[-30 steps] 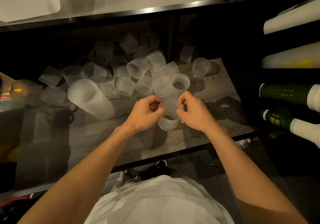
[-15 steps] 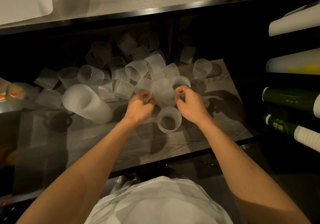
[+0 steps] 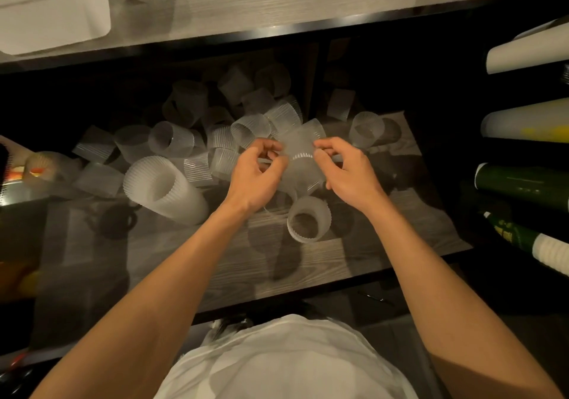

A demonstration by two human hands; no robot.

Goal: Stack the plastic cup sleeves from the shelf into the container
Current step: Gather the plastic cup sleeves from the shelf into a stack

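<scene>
Several clear ribbed plastic cup sleeves (image 3: 249, 130) lie scattered at the back of the wooden shelf (image 3: 184, 260). My left hand (image 3: 257, 180) and my right hand (image 3: 348, 173) pinch the two sides of one sleeve (image 3: 300, 158), held above the shelf between them. Just below my hands a short stack of sleeves (image 3: 309, 218) stands upright on the shelf. To the left lies a longer stack of nested sleeves (image 3: 163, 189) on its side.
A white container (image 3: 52, 13) sits on the upper shelf at top left. Rolled paper and green tubes (image 3: 523, 183) fill the racks at right. A metal box edge (image 3: 18, 189) is at the far left.
Both hands left the upright stack, reached back into the pile and now hold a fresh sleeve lifted between them. The stack stays standing on the shelf.
</scene>
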